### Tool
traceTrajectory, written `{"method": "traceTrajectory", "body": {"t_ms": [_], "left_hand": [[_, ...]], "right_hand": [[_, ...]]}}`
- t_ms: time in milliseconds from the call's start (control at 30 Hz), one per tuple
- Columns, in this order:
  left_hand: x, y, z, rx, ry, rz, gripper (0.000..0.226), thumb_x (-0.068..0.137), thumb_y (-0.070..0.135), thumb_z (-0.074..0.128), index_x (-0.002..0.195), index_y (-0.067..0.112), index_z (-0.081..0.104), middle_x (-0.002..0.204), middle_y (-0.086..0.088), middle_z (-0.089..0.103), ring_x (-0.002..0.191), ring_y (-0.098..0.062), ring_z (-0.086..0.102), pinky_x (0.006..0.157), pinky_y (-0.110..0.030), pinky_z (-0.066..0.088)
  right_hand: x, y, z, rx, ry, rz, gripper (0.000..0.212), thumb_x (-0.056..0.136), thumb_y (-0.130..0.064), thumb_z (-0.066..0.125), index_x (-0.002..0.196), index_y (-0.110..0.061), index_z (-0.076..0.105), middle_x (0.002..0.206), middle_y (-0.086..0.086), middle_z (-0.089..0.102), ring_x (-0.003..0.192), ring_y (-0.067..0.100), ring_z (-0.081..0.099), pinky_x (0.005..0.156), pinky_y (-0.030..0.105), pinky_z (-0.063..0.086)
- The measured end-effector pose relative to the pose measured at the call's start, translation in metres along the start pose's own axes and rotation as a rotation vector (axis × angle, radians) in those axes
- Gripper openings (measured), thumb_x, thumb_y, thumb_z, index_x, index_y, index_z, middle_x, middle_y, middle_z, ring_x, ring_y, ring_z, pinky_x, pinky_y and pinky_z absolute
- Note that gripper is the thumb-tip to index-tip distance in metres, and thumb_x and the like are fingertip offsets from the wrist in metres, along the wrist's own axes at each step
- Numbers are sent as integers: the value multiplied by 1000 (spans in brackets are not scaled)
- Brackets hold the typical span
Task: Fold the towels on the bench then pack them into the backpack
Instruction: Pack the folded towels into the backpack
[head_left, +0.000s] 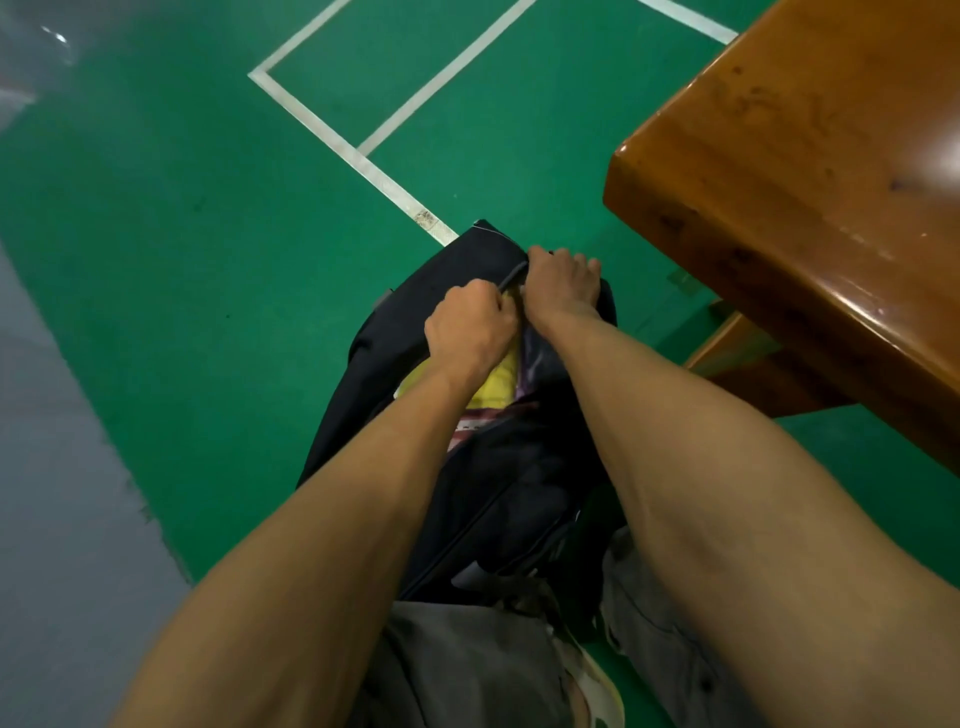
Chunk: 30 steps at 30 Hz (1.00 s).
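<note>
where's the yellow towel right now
In the head view, the yellow towel sits inside the open backpack on the floor, just below the left hand.

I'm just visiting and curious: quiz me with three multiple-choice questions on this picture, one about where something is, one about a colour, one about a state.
1. Where does the backpack stand?
A. on the bench
B. on the green floor
C. on a chair

2. What colour is the towel showing in the backpack's opening?
A. yellow
B. blue
C. black

3. What are the left hand and right hand doing?
A. hanging idle
B. resting on the bench
C. gripping the backpack's top

Answers:
1 B, the green floor lies around it and the bench stands apart.
2 A, yellow cloth shows.
3 C, both hands grip at the opening.
</note>
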<state>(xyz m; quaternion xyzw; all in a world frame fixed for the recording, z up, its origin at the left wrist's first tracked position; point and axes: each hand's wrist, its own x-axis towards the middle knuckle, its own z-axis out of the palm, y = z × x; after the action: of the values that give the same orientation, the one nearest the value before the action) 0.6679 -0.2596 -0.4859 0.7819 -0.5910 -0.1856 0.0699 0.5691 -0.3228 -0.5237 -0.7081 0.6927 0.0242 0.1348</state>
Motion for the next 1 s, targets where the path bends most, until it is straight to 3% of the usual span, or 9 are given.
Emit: {"method": "traceTrajectory", "body": {"t_ms": [267,400,567,667,767,833,900,1000], "left_hand": [[17,12,10,66,233,112,38,100,46,45,76,20,60,69,0,60,70,-22,57,65,-42,54],[32,8,10,97,335,259,23,97,41,49,97,21,61,99,0,60,94,-23,49,85,-41,42],[46,10,29,177,296,357,31,95,39,46,111,23,67,135,0,58,128,-26,45,113,-46,28],[44,20,34,176,270,329,29,96,36,46,107,18,65,133,-4,60,135,-28,41,118,-50,23],[45,25,29,160,281,275,25,97,25,40,103,17,62,110,-4,67,119,-28,48,105,-43,33],[48,25,25,195,271,257,24,96,21,41,104,18,64,107,-3,67,113,-27,47,96,-41,33],[50,24,23,253,246,257,26,95,21,44,105,18,68,108,-3,68,114,-28,46,94,-40,32],[51,25,23,326,198,276,27,95,22,47,104,19,72,107,-4,69,115,-29,46,96,-43,33]], "right_hand": [[13,2,1,110,6,44,35,106,-31,34,122,-19,62,121,11,65,113,31,55,91,40,34],[30,2,-3,407,-75,203,32,99,-42,48,119,-28,69,125,3,67,119,29,55,92,41,30],[39,22,-4,670,-155,306,23,89,-31,63,112,-31,69,122,-3,67,116,24,59,97,37,36],[40,32,2,773,-163,317,17,86,-22,67,101,-29,71,117,-2,71,109,23,64,100,37,50],[41,38,7,863,-159,324,14,85,-15,68,80,-28,70,100,-5,73,95,19,67,91,37,57],[40,41,7,915,-117,338,20,84,-8,66,77,-27,70,91,-7,72,89,16,67,86,37,59],[38,43,5,997,-87,344,23,84,-3,65,79,-25,71,89,-6,72,83,13,68,80,34,61],[32,44,-4,1174,-123,354,28,87,1,68,99,-24,69,99,6,71,75,13,65,53,21,54]]}}
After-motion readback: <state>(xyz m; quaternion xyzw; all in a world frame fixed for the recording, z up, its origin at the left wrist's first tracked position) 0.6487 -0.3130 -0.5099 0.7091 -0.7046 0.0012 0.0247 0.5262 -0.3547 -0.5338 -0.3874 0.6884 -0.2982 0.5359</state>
